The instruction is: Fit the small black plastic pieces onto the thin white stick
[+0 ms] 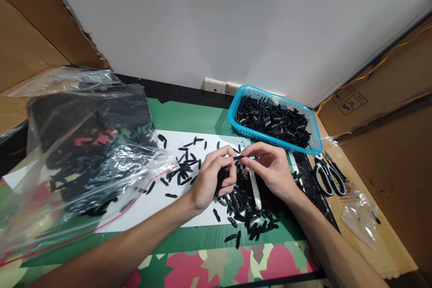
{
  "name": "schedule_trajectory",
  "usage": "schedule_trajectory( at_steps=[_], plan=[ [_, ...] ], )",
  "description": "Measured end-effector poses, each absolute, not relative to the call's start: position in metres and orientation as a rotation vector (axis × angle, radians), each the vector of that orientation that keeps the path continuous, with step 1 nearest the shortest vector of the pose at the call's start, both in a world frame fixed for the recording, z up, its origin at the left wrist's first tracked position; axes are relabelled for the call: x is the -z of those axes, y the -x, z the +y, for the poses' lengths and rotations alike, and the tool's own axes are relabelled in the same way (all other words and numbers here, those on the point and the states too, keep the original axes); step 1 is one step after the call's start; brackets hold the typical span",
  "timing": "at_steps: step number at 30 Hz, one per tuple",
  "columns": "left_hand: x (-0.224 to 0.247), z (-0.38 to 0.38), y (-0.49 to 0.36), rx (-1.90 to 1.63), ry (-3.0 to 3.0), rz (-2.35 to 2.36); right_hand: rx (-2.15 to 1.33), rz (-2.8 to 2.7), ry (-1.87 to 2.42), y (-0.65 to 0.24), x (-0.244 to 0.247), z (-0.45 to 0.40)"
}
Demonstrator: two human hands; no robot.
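Note:
Several small black strips (248,207) lie heaped and scattered over a white sheet (207,216) below my hands. My left hand (216,173) is closed around a bunch of these strips, with its thumb and forefinger at one end of a single black strip (238,157). At that strip's other end, my right hand (266,164) pinches with thumb and forefinger. Both hands are raised a little over the heap. A pale flat bar (255,191) lies among the strips beside my right hand. What the strips are exactly, I cannot make out.
Behind my right hand stands a blue basket (317,137) full of similar black pieces. Scissors (327,177) and a small clear bag (359,220) lie at the right. A large clear zip bag (91,144) with black pieces covers the left. Cardboard (394,144) and a wall (202,22) enclose the table.

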State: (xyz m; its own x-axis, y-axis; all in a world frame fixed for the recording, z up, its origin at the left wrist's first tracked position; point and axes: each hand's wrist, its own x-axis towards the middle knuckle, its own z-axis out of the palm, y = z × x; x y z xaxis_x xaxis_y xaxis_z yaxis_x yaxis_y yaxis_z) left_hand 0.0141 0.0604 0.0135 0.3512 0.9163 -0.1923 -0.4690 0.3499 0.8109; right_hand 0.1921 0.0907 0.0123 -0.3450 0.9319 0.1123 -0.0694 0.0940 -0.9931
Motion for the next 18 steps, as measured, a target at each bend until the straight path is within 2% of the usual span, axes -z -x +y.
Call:
schedule_trajectory(
  at_steps=[18],
  plan=[
    [-0.0146, 0.0587, -0.0147, -1.014, -0.756, 0.750, -1.496, -1.440, 0.908, -0.1897, -0.0121, 0.0911]
  ],
)
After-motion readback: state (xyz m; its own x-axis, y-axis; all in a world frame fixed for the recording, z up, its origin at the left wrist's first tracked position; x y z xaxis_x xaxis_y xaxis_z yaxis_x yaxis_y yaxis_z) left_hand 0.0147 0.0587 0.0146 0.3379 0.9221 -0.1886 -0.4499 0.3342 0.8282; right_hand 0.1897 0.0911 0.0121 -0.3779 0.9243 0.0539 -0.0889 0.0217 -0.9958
